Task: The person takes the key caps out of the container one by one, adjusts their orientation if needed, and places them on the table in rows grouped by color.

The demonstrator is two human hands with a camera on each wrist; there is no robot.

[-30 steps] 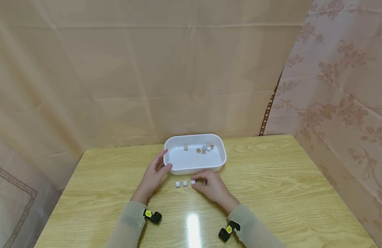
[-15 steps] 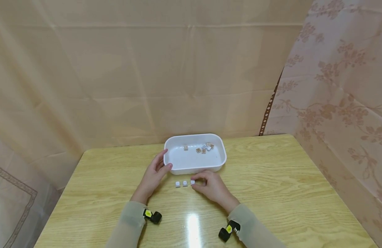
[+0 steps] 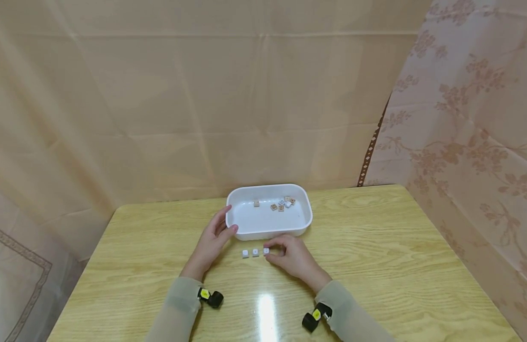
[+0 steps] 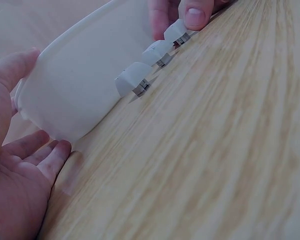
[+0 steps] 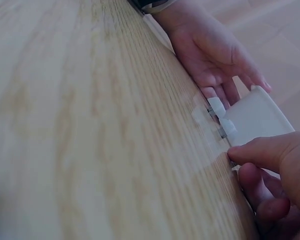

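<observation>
In the head view, my left hand [image 3: 212, 242] holds the left end of a white tray [image 3: 269, 236], thumb and fingers spread round its corner. The left wrist view shows this hand's fingers [image 4: 55, 152] against the tray's lower edge. My right hand [image 3: 292, 257] pinches a small white keycap [image 3: 266, 251] between thumb and a finger at the right end of a short row. To its left, two more white keycaps, a middle one [image 3: 255, 252] and a left one [image 3: 245, 253], stand on the table. Grey bases show beneath them in the left wrist view.
Inside the tray lie several small brown pieces [image 3: 273, 207] and white pieces [image 3: 288, 204], mostly toward the right. One brown piece [image 3: 256, 204] lies apart at the left. The wooden table [image 3: 374, 256] meets a beige curtain [image 3: 182, 118] behind.
Hardly anything differs. Both hands stay in place, and the right one shifts the pinched keycap only very slightly at the end of the row.
</observation>
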